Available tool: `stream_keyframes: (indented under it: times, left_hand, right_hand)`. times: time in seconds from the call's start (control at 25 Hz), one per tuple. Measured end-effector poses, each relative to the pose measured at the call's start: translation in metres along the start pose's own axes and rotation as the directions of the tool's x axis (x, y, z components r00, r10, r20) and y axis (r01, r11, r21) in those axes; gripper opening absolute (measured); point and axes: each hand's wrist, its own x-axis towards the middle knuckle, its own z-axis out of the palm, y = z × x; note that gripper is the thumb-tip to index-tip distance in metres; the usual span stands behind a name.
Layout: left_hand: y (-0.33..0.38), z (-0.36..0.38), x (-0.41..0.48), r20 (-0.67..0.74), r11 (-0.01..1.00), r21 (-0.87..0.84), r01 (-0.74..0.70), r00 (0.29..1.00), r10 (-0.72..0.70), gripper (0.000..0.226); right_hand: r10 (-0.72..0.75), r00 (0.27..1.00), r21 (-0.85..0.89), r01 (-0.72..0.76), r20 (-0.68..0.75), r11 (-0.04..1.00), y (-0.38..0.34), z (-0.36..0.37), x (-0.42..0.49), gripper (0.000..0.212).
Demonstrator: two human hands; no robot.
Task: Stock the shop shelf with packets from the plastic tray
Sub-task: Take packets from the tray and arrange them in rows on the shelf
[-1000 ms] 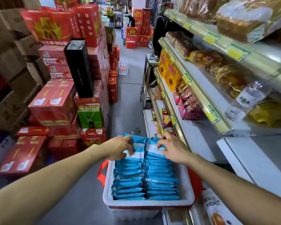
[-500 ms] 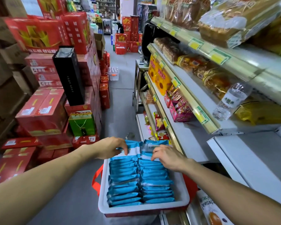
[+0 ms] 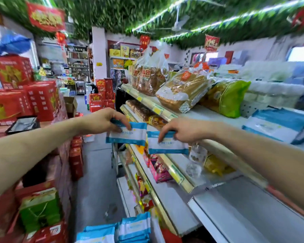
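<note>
My left hand [image 3: 102, 121] pinches a blue-and-white packet [image 3: 128, 135] by its top edge and holds it in the air in front of the shelves. Just to its right, my right hand [image 3: 181, 129] pinches a second packet of the same kind [image 3: 167, 145], which hangs a little lower. Both packets are raised to about the height of the top shelf [image 3: 223, 120]. Several more blue packets [image 3: 123, 230] stand at the bottom edge of the view; the tray under them is out of sight. A few flat blue-and-white packets [image 3: 279, 123] lie on the top shelf at the right.
Bread bags [image 3: 181, 90] and a green bag [image 3: 226, 97] fill the top shelf's left part. The lower shelves hold snack packets [image 3: 160, 171] and a water bottle [image 3: 196, 156]. Red gift boxes [image 3: 39, 100] are stacked along the aisle's left side.
Both hands have lifted out of the tray, each with a packet, up to top-shelf height. The view has swung upward, so the tray has nearly dropped out of sight.
</note>
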Motion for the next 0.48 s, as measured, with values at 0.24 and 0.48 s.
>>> stream_keyframes:
  times: [0.24, 0.48]
  left_hand:
    - [0.134, -0.006, 0.121, 0.030, 0.957, -0.066, -0.284, 0.958, 0.286, 0.032]
    - [0.238, 0.055, 0.199, 0.097, 0.882, -0.087, -0.464, 0.877, 0.471, 0.034]
  right_hand:
    - [0.178, 0.964, 0.044, -0.172, -0.197, 0.984, 0.086, -0.109, -0.113, 0.057]
    - [0.460, 0.835, 0.071, -0.461, -0.303, 0.884, 0.172, -0.128, -0.262, 0.061]
